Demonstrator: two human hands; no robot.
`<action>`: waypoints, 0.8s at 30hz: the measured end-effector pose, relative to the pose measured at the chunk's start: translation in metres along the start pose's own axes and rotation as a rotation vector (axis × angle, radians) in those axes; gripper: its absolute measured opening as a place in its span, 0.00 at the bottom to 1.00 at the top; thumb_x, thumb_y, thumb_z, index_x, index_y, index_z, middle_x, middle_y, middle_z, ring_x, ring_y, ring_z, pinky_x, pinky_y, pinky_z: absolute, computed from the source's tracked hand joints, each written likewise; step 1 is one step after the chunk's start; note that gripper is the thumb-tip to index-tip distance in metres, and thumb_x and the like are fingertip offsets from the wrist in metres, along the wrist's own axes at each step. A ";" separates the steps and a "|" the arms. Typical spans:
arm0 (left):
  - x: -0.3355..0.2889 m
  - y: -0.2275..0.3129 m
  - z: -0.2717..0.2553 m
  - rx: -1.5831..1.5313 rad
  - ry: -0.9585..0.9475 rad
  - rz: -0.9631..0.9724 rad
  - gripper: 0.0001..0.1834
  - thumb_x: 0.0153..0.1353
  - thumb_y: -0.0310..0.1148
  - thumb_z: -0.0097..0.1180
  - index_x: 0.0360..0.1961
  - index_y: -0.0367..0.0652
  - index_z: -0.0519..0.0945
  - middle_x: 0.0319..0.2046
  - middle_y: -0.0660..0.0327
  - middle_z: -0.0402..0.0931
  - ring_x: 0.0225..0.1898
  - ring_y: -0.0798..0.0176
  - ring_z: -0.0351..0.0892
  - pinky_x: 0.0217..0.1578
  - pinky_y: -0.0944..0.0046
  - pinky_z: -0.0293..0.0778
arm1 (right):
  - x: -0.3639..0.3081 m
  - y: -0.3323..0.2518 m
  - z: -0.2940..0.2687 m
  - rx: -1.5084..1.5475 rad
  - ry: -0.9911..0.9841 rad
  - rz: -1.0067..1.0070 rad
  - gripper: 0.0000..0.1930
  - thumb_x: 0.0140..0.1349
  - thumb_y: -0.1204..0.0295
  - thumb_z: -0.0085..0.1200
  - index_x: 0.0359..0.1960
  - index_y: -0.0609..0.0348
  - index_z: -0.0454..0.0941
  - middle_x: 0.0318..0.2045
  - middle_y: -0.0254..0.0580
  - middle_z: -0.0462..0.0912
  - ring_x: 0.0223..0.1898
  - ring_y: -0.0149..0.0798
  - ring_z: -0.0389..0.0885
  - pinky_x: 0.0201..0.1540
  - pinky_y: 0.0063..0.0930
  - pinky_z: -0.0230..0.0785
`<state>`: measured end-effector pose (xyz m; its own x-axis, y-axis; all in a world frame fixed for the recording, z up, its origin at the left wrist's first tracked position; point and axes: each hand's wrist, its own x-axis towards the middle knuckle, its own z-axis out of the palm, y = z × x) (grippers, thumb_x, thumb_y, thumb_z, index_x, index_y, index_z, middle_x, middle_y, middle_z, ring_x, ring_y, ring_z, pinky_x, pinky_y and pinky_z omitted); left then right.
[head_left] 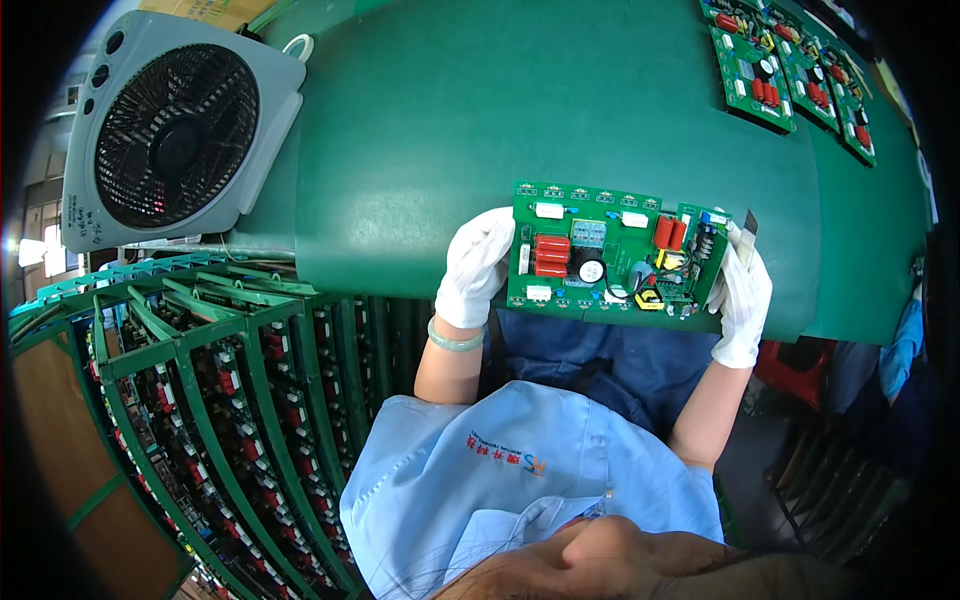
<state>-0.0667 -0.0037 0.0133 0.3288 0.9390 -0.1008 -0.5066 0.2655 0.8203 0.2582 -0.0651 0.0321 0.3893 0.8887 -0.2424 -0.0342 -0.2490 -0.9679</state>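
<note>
A green circuit board (622, 246) is held up by its two ends, close to the table's near edge. Red, white and yellow parts and black round ones stand on its upper face. My left hand (474, 262), in a white glove, grips the board's left end. At the opposite end my right hand (742, 300), gloved likewise, is closed on the board's edge. A slim tool (749, 222) with a dark flat tip sticks up from the right hand's fingers; its exact kind cannot be made out. Fingers behind the board are hidden.
A grey box fan (178, 140) stands at the far left of the green table (480, 110). Several similar boards (752, 80) lie at the far right. Below left, a green metal rack (215, 345) holds rows of boards. Something red (795, 370) shows below the table's right side.
</note>
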 end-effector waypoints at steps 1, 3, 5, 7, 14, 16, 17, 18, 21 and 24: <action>0.000 0.000 0.000 -0.012 -0.005 0.003 0.20 0.67 0.33 0.52 0.54 0.27 0.74 0.48 0.52 0.79 0.48 0.62 0.79 0.49 0.63 0.74 | 0.000 0.001 0.001 -0.002 0.008 -0.001 0.18 0.68 0.67 0.52 0.54 0.66 0.76 0.29 0.31 0.79 0.16 0.18 0.67 0.16 0.13 0.53; -0.001 -0.001 -0.001 -0.034 -0.014 0.010 0.20 0.67 0.33 0.52 0.54 0.28 0.75 0.48 0.53 0.79 0.48 0.62 0.79 0.49 0.63 0.74 | 0.000 0.002 0.002 -0.004 0.025 -0.003 0.18 0.68 0.67 0.52 0.55 0.66 0.76 0.29 0.31 0.79 0.16 0.18 0.67 0.16 0.13 0.53; 0.001 -0.003 -0.002 -0.019 -0.011 0.028 0.19 0.67 0.33 0.52 0.53 0.29 0.75 0.48 0.53 0.79 0.48 0.62 0.79 0.50 0.63 0.73 | 0.000 0.005 0.001 0.007 0.027 -0.018 0.18 0.68 0.67 0.52 0.55 0.66 0.76 0.28 0.31 0.79 0.16 0.18 0.67 0.16 0.13 0.53; 0.000 -0.004 -0.002 -0.002 -0.001 0.033 0.19 0.67 0.33 0.53 0.53 0.29 0.76 0.48 0.54 0.79 0.48 0.62 0.78 0.50 0.62 0.73 | -0.001 0.004 0.000 0.021 0.027 -0.011 0.18 0.67 0.68 0.52 0.55 0.66 0.76 0.28 0.31 0.79 0.16 0.18 0.67 0.16 0.13 0.53; -0.003 0.000 0.007 0.034 0.038 0.094 0.19 0.67 0.33 0.51 0.53 0.28 0.76 0.48 0.53 0.79 0.48 0.61 0.78 0.51 0.62 0.73 | 0.000 -0.001 0.001 0.053 0.030 0.068 0.19 0.65 0.68 0.55 0.55 0.65 0.76 0.22 0.32 0.79 0.12 0.21 0.68 0.13 0.14 0.55; -0.003 -0.002 0.007 0.078 0.055 0.118 0.19 0.67 0.33 0.51 0.53 0.28 0.75 0.48 0.53 0.79 0.48 0.61 0.79 0.51 0.62 0.73 | 0.000 -0.001 0.000 0.055 0.023 0.070 0.19 0.65 0.68 0.56 0.54 0.65 0.76 0.22 0.32 0.79 0.12 0.21 0.68 0.13 0.14 0.56; -0.003 -0.002 0.006 0.100 0.064 0.130 0.19 0.67 0.33 0.51 0.53 0.27 0.75 0.48 0.53 0.79 0.48 0.61 0.79 0.51 0.62 0.73 | 0.000 0.000 -0.001 0.055 0.018 0.072 0.19 0.65 0.68 0.56 0.54 0.65 0.76 0.22 0.32 0.79 0.13 0.21 0.68 0.13 0.15 0.57; -0.003 -0.001 0.005 0.073 0.057 0.101 0.20 0.67 0.32 0.50 0.53 0.26 0.74 0.49 0.51 0.79 0.49 0.59 0.79 0.51 0.61 0.73 | 0.001 0.001 0.000 0.051 0.024 0.080 0.19 0.65 0.68 0.56 0.55 0.65 0.76 0.23 0.32 0.79 0.13 0.21 0.69 0.13 0.15 0.58; -0.003 -0.001 0.006 0.037 0.042 0.099 0.21 0.67 0.32 0.50 0.54 0.25 0.73 0.49 0.49 0.78 0.49 0.57 0.79 0.51 0.60 0.74 | -0.001 -0.004 0.000 0.065 -0.001 0.066 0.19 0.65 0.68 0.56 0.55 0.65 0.76 0.24 0.32 0.79 0.14 0.21 0.69 0.14 0.14 0.58; -0.003 -0.001 0.008 0.116 0.041 0.136 0.22 0.66 0.31 0.50 0.55 0.24 0.72 0.50 0.47 0.77 0.50 0.56 0.79 0.53 0.59 0.74 | -0.001 -0.004 -0.001 0.047 -0.009 0.069 0.20 0.65 0.67 0.56 0.56 0.64 0.76 0.24 0.31 0.78 0.14 0.20 0.68 0.14 0.14 0.59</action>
<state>-0.0609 -0.0082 0.0175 0.2290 0.9734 -0.0055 -0.4485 0.1105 0.8869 0.2585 -0.0656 0.0363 0.3762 0.8736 -0.3086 -0.1039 -0.2912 -0.9510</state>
